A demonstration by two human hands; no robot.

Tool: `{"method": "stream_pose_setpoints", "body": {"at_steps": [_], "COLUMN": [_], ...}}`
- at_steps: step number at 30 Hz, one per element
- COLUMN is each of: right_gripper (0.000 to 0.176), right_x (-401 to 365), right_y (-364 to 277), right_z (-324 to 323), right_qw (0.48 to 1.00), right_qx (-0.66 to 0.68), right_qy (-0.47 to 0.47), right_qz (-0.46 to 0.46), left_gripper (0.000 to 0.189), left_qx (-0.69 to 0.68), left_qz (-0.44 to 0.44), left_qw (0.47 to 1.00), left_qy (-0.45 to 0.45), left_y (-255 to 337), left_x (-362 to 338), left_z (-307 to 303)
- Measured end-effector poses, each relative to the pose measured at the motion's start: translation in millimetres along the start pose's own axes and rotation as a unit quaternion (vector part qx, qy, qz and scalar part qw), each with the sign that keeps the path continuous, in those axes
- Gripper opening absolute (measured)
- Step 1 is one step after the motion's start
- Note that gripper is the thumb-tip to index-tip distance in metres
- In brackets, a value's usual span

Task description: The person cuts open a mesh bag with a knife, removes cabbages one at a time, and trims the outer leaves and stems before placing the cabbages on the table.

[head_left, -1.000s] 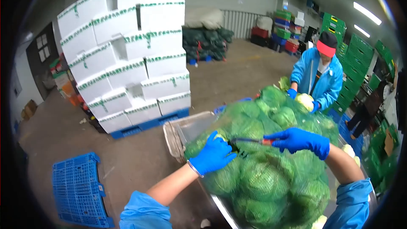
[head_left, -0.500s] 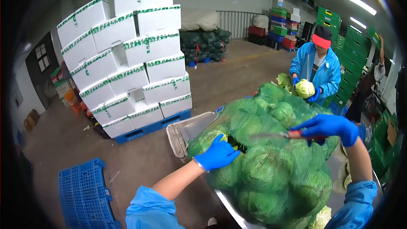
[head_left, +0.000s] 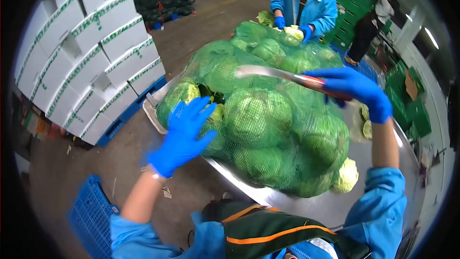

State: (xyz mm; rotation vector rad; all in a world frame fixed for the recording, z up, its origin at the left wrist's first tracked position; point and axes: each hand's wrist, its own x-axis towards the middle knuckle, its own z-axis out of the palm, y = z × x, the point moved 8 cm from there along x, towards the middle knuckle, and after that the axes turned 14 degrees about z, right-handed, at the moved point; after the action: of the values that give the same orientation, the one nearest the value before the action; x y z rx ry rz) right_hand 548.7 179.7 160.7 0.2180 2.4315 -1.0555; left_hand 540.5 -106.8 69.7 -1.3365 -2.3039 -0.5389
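Observation:
Green mesh sacks packed with cabbages [head_left: 258,115] are piled on a metal table [head_left: 268,196]. A torn gap [head_left: 211,95] shows in the netting at the pile's left side, with a bare cabbage leaf beside it. My left hand [head_left: 184,134], in a blue glove, hovers just in front of that gap, fingers spread and holding nothing. In my right hand [head_left: 354,91], also gloved in blue, is a knife [head_left: 282,75] with a red handle; its curved blade points left above the sacks. A trimmed pale cabbage [head_left: 346,175] lies on the table at the near right corner.
Across the table a co-worker in a blue jacket [head_left: 314,5] holds a cabbage [head_left: 291,35]. White foam boxes [head_left: 91,62] are stacked on a blue pallet [head_left: 129,110] at left. Another blue pallet [head_left: 96,220] is on the floor. Green crates [head_left: 402,96] stand at right.
My left hand has come off the torn netting, drawn back and spread its fingers. The knife stays in my right hand above the sacks. The view has tilted down and turned right.

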Motion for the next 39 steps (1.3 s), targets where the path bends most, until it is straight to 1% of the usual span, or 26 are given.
{"method": "stream_pose_setpoints", "body": {"at_steps": [2,3,4,5,6,8,9,11,13,14,15,16,18,20,22,25,28,29,30,31,32,33,34,36,38,39], "right_gripper": [0.041,0.041,0.041,0.041,0.041,0.042,0.042,0.042,0.041,0.040,0.040,0.040,0.035,0.037,0.039,0.040,0.039,0.038,0.036,0.034,0.032,0.036,0.036,0.039,0.043,0.044], "right_x": [22,31,37,42,47,56,65,73,19,-13,-34,-74,-81,-58,-30,9,-2,-25,-56,-94,-129,-156,-164,-168,-147,-141], "right_y": [-12,-16,-24,-26,-30,-35,-23,6,44,63,100,92,105,76,48,51,95,133,166,198,232,251,259,249,224,215], "right_z": [34,48,59,69,87,124,129,141,81,40,2,-15,-16,18,62,106,103,74,38,3,-25,-38,-28,0,36,46], "right_qw": [0.999,0.996,0.992,0.991,0.991,0.973,0.973,0.957,0.954,0.971,0.962,0.954,0.974,0.996,0.978,0.970,0.951,0.959,0.964,0.958,0.969,0.972,0.969,0.977,0.995,0.993], "right_qx": [-0.041,-0.047,-0.068,-0.114,-0.109,-0.194,-0.192,-0.195,-0.230,-0.160,-0.230,-0.216,-0.132,-0.077,-0.103,-0.130,-0.137,-0.181,-0.174,-0.216,-0.120,-0.041,-0.029,0.110,0.080,0.099], "right_qy": [-0.032,-0.071,-0.065,-0.066,-0.070,-0.084,-0.087,-0.151,-0.193,-0.153,-0.117,-0.032,-0.002,0.045,0.017,-0.025,-0.166,-0.217,-0.203,-0.144,-0.058,0.004,0.005,0.043,0.029,0.011], "right_qz": [-0.010,-0.025,-0.081,-0.032,-0.030,-0.094,-0.094,-0.152,-0.001,0.088,0.089,0.206,0.185,0.025,-0.179,-0.203,-0.224,-0.010,-0.003,0.122,0.208,0.231,0.244,0.175,-0.043,-0.058], "left_gripper": [0.033,0.033,0.026,0.022,0.022,0.026,0.021,0.021,0.017,0.017,0.016,0.016,0.016,0.016,0.018,0.023,0.023,0.021,0.021,0.017,0.014,0.021,0.021,0.030,0.035,0.036], "left_qx": [0.058,0.068,0.043,0.011,0.009,-0.013,-0.041,-0.082,-0.184,-0.194,-0.123,-0.048,-0.034,-0.109,-0.129,-0.151,-0.141,-0.129,-0.137,-0.133,-0.128,-0.112,-0.123,-0.205,-0.166,-0.198], "left_qz": [-0.010,-0.002,-0.038,-0.077,-0.077,-0.014,-0.020,-0.063,-0.161,-0.168,-0.106,-0.043,-0.030,-0.028,-0.047,-0.081,-0.085,-0.075,-0.073,-0.078,-0.084,-0.045,-0.035,-0.110,-0.098,-0.207], "left_qw": [0.998,0.998,0.987,0.956,0.954,0.999,0.998,0.994,0.969,0.966,0.987,0.998,0.999,0.993,0.988,0.983,0.986,0.988,0.988,0.988,0.988,0.993,0.991,0.972,0.980,0.956], "left_qy": [-0.030,-0.018,-0.148,-0.283,-0.290,-0.027,0.032,0.022,-0.035,-0.037,-0.012,0.010,0.004,-0.046,-0.063,-0.066,-0.013,0.025,0.022,0.019,0.020,-0.019,-0.028,-0.043,-0.039,-0.057], "left_y": [-7,-3,-7,-9,-10,-5,-1,-6,-23,-20,-11,3,36,59,76,95,106,107,105,105,107,112,120,144,163,158], "left_x": [-10,-3,-4,-18,-30,-37,-41,-65,-97,-100,-91,-84,-50,-32,-29,-47,-87,-96,-99,-100,-96,-76,-52,-8,8,2], "left_z": [55,44,53,64,71,56,43,39,44,47,42,36,53,91,99,91,76,72,73,73,74,77,85,114,130,137]}}
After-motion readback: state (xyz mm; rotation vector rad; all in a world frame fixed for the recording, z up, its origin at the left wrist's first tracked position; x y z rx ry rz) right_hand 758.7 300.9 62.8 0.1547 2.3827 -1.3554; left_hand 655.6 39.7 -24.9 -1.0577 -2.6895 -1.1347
